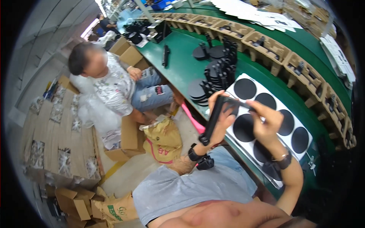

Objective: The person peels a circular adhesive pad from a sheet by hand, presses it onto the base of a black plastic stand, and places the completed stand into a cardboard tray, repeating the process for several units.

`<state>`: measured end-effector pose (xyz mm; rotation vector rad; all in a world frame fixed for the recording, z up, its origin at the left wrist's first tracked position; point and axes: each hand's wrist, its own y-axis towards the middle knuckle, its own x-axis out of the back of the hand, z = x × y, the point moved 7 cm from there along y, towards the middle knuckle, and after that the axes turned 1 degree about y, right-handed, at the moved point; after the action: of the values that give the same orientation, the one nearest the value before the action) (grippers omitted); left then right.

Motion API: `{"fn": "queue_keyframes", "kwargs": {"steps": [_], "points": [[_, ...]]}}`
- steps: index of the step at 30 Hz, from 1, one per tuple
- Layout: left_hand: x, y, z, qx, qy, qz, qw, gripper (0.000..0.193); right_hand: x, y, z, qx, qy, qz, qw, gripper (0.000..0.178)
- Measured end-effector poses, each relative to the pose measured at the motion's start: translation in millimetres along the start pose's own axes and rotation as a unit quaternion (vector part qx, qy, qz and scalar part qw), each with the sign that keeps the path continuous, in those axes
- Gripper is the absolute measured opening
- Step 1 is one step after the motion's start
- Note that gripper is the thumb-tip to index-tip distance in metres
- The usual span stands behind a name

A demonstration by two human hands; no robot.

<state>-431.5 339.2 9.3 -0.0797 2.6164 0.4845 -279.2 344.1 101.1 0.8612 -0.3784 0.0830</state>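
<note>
My left hand (219, 127) is closed round a long black bar-shaped part (213, 118), held tilted above the table's near edge. Across its upper end runs a thin dark strip (238, 102), and the fingertips of my right hand (266, 121) pinch near the strip's far end. Whether strip and bar are one piece I cannot tell. Below both hands lies a white sheet (236, 84) bearing several black round pads (265, 100); my right forearm hides some of them. Just beyond my left hand stand stacked black round bases with upright stems (220, 72).
Brown moulded trays (266, 47) holding small black parts curve along the green table (178, 45). Another black bar (165, 56) lies farther off. A seated co-worker (114, 79) is at the left, beside a cardboard box (131, 140) and a yellow sack (163, 138). White papers (254, 13) lie at the back.
</note>
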Motion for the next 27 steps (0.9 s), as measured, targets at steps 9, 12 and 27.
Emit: {"fn": "queue_keyframes", "kwargs": {"steps": [9, 12, 27], "points": [[10, 6, -18, -0.109, 0.128, -0.012, 0.986, 0.025, 2, -18, -56, -0.257, 0.282, -0.020, 0.924, 0.035], [18, 8, -1, -0.057, 0.087, -0.065, 0.992, 0.027, 1, -19, -54, -0.244, 0.285, -0.024, 0.927, 0.037], [-24, 20, 45, 0.149, -0.090, -0.023, 0.985, 0.023, 18, -21, -78, -0.312, 0.209, -0.106, 0.921, 0.040]]}}
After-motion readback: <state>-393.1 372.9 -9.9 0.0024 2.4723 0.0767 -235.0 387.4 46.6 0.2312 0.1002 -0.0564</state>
